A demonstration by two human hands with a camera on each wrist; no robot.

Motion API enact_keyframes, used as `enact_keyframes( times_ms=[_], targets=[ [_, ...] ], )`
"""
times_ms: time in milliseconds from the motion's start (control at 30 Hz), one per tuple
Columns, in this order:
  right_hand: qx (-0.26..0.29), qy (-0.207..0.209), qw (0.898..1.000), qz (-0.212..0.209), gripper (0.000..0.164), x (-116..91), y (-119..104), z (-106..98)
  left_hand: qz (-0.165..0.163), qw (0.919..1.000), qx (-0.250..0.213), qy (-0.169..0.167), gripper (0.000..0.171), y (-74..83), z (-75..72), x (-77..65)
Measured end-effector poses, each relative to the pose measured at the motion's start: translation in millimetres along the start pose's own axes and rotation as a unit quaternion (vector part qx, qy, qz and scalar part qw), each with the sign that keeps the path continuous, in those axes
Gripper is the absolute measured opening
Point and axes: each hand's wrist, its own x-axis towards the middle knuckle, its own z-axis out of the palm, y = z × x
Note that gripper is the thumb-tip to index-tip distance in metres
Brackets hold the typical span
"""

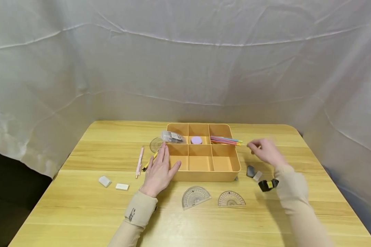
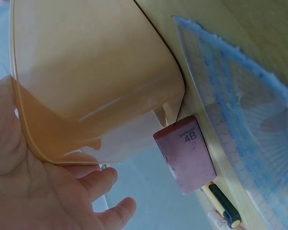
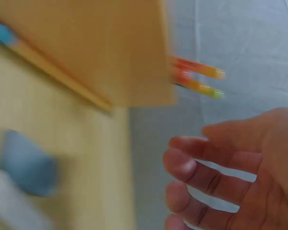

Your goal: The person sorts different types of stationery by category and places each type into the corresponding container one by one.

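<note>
A tan six-compartment box [image 1: 201,176] stands on the table. My left hand [image 1: 159,173] rests on its left rim with straight fingers. To the right of the box hovers my right hand [image 1: 267,151], its fingers loosely bent and, in the right wrist view, holding nothing. Several colored pencils [image 1: 225,140] lie in the back right compartment, their ends poking over the side wall. A lilac round item [image 1: 196,140] sits in the back middle compartment, and a clear plastic case [image 1: 173,136] leans across the back left one.
Two clear protractors [image 1: 196,197] lie before the box; another [image 1: 155,144] is at its left. Pens [image 1: 139,162] and two pale erasers [image 1: 122,186] lie left. A dark eraser [image 1: 250,171], a greyish eraser [image 1: 257,176] and a black-and-yellow item [image 1: 268,185] lie right.
</note>
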Motion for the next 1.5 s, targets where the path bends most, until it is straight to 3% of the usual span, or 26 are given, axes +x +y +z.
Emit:
enact_keyframes(
  times_ms=[233, 500, 1100, 1500],
  targets=[
    [0.031, -0.025, 0.999, 0.014, 0.02, -26, 4, 44, 0.001, 1.0, 0.004, 0.001, 0.081, -4.3, -0.6, -0.3],
    [0.06, -0.04, 0.995, 0.067, 0.015, -23, -6, 71, -0.003, 1.0, 0.002, 0.002, 0.081, -6.6, -2.1, -2.0],
    [0.036, -0.029, 0.993, 0.108, 0.024, -15, -5, 76, 0.01, 0.9998, 0.009, 0.013, 0.08, -6.9, -1.4, 0.1],
    [0.053, -0.057, 0.988, 0.135, 0.024, -12, -6, 77, 0.006, 0.9999, 0.008, 0.006, 0.081, -6.4, -3.4, -2.0]
  ],
)
